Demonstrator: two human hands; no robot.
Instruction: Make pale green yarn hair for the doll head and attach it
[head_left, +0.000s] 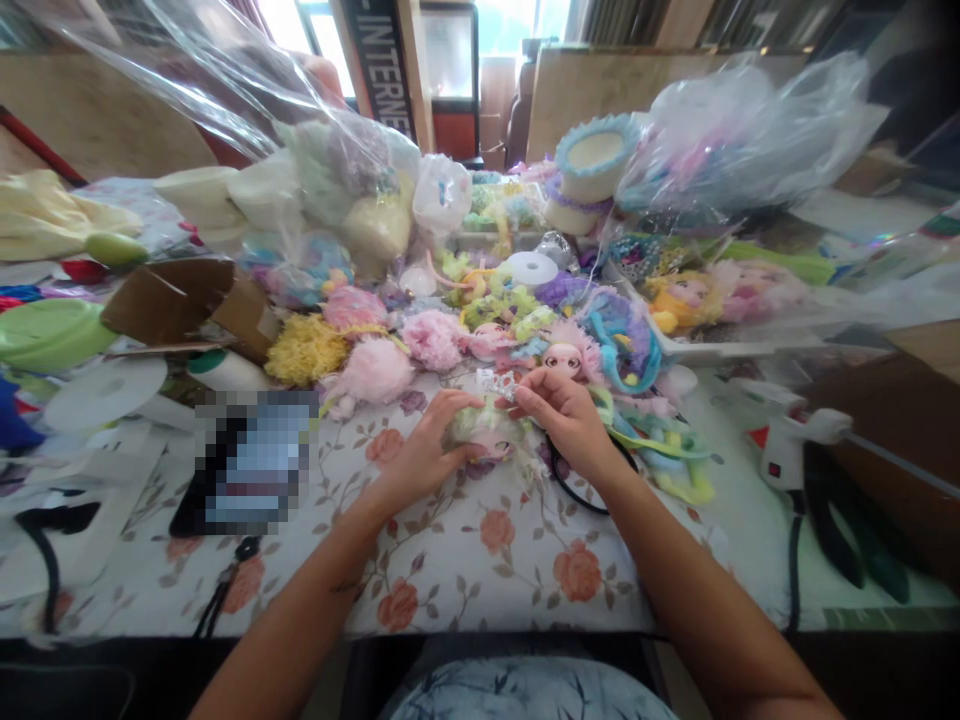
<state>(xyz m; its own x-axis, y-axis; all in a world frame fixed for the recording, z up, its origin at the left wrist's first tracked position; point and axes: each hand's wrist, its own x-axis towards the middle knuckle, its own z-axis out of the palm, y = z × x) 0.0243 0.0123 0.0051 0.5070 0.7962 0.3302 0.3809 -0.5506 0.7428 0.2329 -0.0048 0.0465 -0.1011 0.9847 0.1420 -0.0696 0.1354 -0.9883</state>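
A doll head (491, 438) with pale green hair lies face up on the flowered tablecloth (480, 580), between my hands. My left hand (435, 445) is closed round its left side, with the thumb near the face. My right hand (562, 410) pinches a small silvery, shiny ornament (504, 383) just above the doll's hair. Loose pale strands hang from the head on the right. Behind the hands sit a pink-haired doll head (564, 360) and fluffy pink balls (375, 370).
A phone (259, 465) lies at the left, near a cardboard box (191, 310) and a thread cone (229, 372). A white glue gun (787, 440) stands at the right. A black cable loop (574, 490) lies beside my right wrist. Plastic bags (720, 130) fill the back.
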